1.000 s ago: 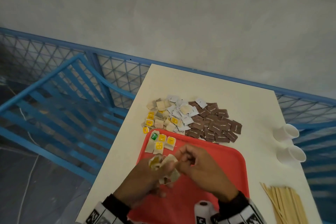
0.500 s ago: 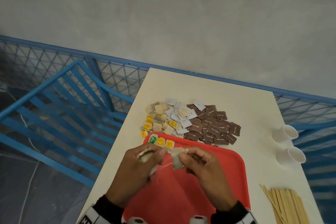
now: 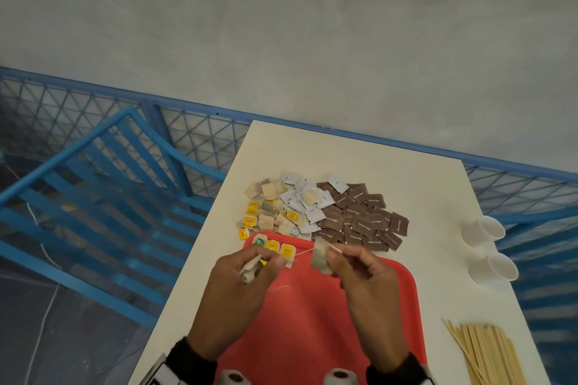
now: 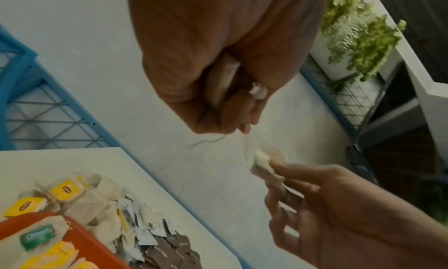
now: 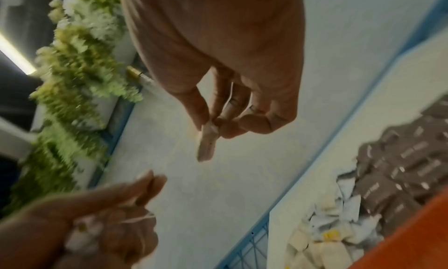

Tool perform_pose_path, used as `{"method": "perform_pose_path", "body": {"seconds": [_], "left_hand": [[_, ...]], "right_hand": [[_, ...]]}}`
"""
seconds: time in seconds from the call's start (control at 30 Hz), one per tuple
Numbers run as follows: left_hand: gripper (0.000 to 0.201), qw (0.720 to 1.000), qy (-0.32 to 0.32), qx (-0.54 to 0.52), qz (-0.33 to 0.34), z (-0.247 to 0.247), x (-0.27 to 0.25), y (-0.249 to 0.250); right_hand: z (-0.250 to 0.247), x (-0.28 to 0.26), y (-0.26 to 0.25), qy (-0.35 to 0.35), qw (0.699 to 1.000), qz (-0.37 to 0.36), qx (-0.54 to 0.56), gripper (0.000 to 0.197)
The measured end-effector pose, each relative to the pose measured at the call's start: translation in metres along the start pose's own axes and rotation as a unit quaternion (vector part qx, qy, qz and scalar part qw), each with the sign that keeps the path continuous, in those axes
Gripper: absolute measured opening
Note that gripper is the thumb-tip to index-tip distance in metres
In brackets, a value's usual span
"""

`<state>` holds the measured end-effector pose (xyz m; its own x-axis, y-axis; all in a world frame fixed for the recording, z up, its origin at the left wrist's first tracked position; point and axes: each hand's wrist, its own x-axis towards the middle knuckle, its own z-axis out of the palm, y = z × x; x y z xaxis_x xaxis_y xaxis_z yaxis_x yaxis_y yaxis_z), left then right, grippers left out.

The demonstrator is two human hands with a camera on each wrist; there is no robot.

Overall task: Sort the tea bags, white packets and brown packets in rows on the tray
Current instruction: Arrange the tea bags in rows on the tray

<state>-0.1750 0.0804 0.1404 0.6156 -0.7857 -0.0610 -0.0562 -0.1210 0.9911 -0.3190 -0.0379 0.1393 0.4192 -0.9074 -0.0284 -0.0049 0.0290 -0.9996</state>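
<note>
From the head view I am pinching one tea bag (image 3: 320, 259) in my right hand (image 3: 369, 287) and gripping a bunch of others (image 3: 250, 270) in my left hand (image 3: 240, 287), a string (image 3: 305, 252) running left to right between them above the far end of the tray (image 3: 403, 287). The left wrist view is showing my left fingers (image 4: 218, 108) curled round the bags with loose threads hanging toward the right hand's bag, lower right. In the right wrist view, blurred, my right fingertips (image 5: 201, 117) are pinching the bag's top edge, its long side hanging down, apart from the left hand.

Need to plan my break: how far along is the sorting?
Barely started. Three tea bags sit in a row on the tray. The left hand and right hand each hold a bag, strings tangled. The mixed pile still waits on the table.
</note>
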Motion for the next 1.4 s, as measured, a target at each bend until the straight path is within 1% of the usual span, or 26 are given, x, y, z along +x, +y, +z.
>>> {"method": "perform_pose_path", "body": {"seconds": [0.07,0.13,0.23,0.3,0.33,0.37,0.4,0.47,0.5,0.53,0.57,0.6,0.67,0.77,0.8,0.83,0.9,0.97,1.0,1.03,1.1,1.13,1.23,1.3,1.33,1.4], "left_hand": [[0.009,1.0,-0.006,-0.003,0.004,0.008,-0.005,0.003],[0.016,1.0,-0.003,-0.011,0.018,0.019,-0.008,0.005],[0.016,0.999,0.003,-0.036,0.024,0.029,-0.01,0.009],[0.011,0.998,0.003,-0.058,0.008,0.027,-0.01,0.013],[0.01,0.998,0.004,-0.068,0.001,0.024,-0.01,0.014],[0.01,0.997,0.003,-0.076,-0.005,0.02,-0.01,0.014],[0.01,0.997,0.0,-0.079,-0.007,0.016,-0.009,0.014],[0.013,0.998,-0.017,-0.064,-0.006,0.008,-0.007,0.016],[0.013,0.998,-0.029,-0.053,-0.004,0.005,-0.006,0.017],[0.013,0.998,-0.042,-0.044,-0.001,0.003,-0.005,0.018],[0.013,0.998,-0.057,-0.037,0.004,0.001,-0.005,0.019],[0.014,0.997,-0.072,-0.025,0.013,-0.001,-0.004,0.02],[0.014,0.995,-0.095,0.009,0.032,-0.003,-0.002,0.018],[0.007,0.994,-0.108,0.023,0.023,-0.005,-0.001,0.014],[0.004,0.994,-0.104,0.02,0.016,-0.005,-0.001,0.013],[0.007,0.996,-0.091,0.007,0.008,-0.005,-0.001,0.014],[0.02,0.998,-0.055,-0.031,0.002,-0.006,0.0,0.017],[0.032,0.998,-0.03,-0.032,0.035,-0.007,0.001,0.021],[0.032,0.998,-0.029,-0.025,0.056,-0.006,0.002,0.024],[0.027,0.997,-0.032,-0.021,0.072,-0.004,0.002,0.026],[0.01,0.994,-0.037,-0.022,0.099,0.002,0.003,0.029],[0.007,0.994,-0.03,-0.026,0.105,0.003,0.003,0.03],[0.011,0.996,0.002,-0.039,0.078,-0.003,0.002,0.025],[0.009,0.998,0.002,-0.038,0.041,-0.011,0.0,0.016],[0.008,0.999,-0.006,-0.038,0.024,-0.012,-0.002,0.013],[0.007,0.999,-0.024,-0.031,0.003,-0.014,-0.006,0.006]], "right_hand": [[0.006,-0.003,0.002,0.023,0.998,-0.034,-0.049,0.013],[0.015,-0.01,0.007,0.02,0.992,-0.078,-0.102,0.016],[0.026,-0.019,0.011,0.02,0.967,-0.17,-0.187,0.015],[0.026,-0.022,0.008,-0.009,0.947,-0.221,-0.234,0.023],[0.025,-0.023,0.006,-0.032,0.941,-0.231,-0.246,0.025],[0.023,-0.023,0.003,-0.052,0.94,-0.232,-0.243,0.025],[0.02,-0.023,-0.001,-0.066,0.947,-0.217,-0.226,0.023],[0.013,-0.019,-0.008,-0.065,0.976,-0.146,-0.151,0.018],[0.01,-0.015,-0.012,-0.063,0.985,-0.106,-0.12,0.018],[0.006,-0.011,-0.014,-0.078,0.988,-0.076,-0.111,0.023],[0.004,-0.009,-0.016,-0.11,0.986,-0.05,-0.116,0.026],[0.004,-0.007,-0.018,-0.138,0.983,-0.04,-0.116,0.021],[0.007,-0.005,-0.024,-0.153,0.983,-0.04,-0.09,0.003],[0.004,-0.002,-0.028,-0.133,0.988,-0.059,-0.049,0.001],[0.002,0.0,-0.028,-0.122,0.99,-0.058,-0.031,0.004],[0.001,0.001,-0.03,-0.11,0.993,-0.051,-0.014,0.007],[0.001,0.001,-0.031,-0.093,0.994,-0.049,-0.008,0.009],[0.003,-0.001,-0.032,-0.097,0.993,-0.057,-0.022,0.008],[0.006,-0.002,-0.032,-0.101,0.992,-0.062,-0.03,0.007],[0.008,-0.002,-0.031,-0.106,0.992,-0.066,-0.033,0.006],[0.013,-0.005,-0.029,-0.118,0.99,-0.071,-0.026,0.005],[0.014,-0.006,-0.027,-0.124,0.989,-0.073,-0.03,0.006],[0.014,-0.013,-0.016,-0.17,0.977,-0.088,-0.088,0.023],[0.015,-0.017,-0.005,-0.175,0.975,-0.075,-0.116,0.03],[0.015,-0.019,-0.001,-0.172,0.975,-0.067,-0.123,0.03],[0.019,-0.023,0.008,-0.179,0.974,-0.058,-0.128,0.023]]}}
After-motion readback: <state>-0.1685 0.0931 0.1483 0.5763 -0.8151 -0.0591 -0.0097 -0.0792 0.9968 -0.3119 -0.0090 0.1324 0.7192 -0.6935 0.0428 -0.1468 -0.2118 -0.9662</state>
